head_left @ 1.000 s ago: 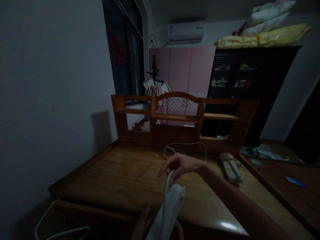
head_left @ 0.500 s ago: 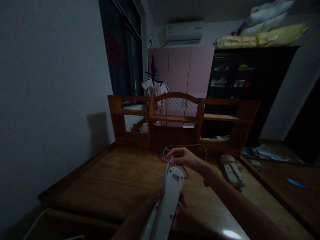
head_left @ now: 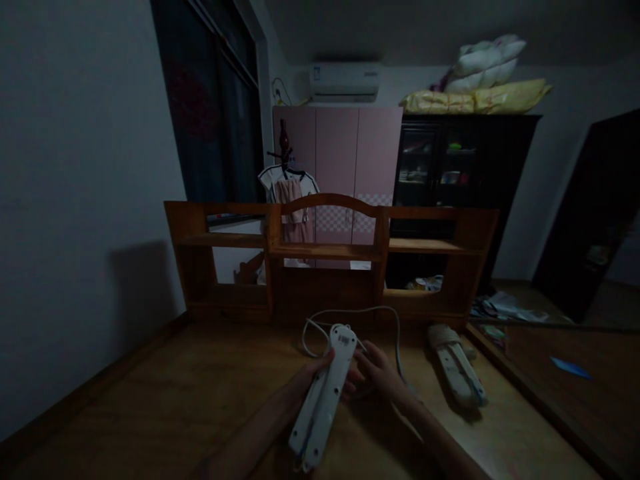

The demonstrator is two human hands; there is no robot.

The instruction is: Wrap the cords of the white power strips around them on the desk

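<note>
A long white power strip [head_left: 329, 393] is held tilted above the desk, its underside with screw holes and a barcode label facing up. My left hand [head_left: 310, 380] is wrapped around it from the left, some fingers hidden beneath. Close to the strip's far right side, my right hand [head_left: 377, 370] is closed with its fingertips on the grey cord [head_left: 367, 310]. From the strip's far end the cord loops over the desk and runs back past my right wrist.
A second white power strip [head_left: 457, 370] with its cord wrapped around it lies at the right of the wooden desk [head_left: 200, 393]. A wooden shelf unit [head_left: 327, 251] stands along the far edge. The wall [head_left: 75, 200] borders the left side.
The power strip has moved farther from me, showing its near end. My right hand has come from beyond the strip's far end down to its right side. The view has shifted.
</note>
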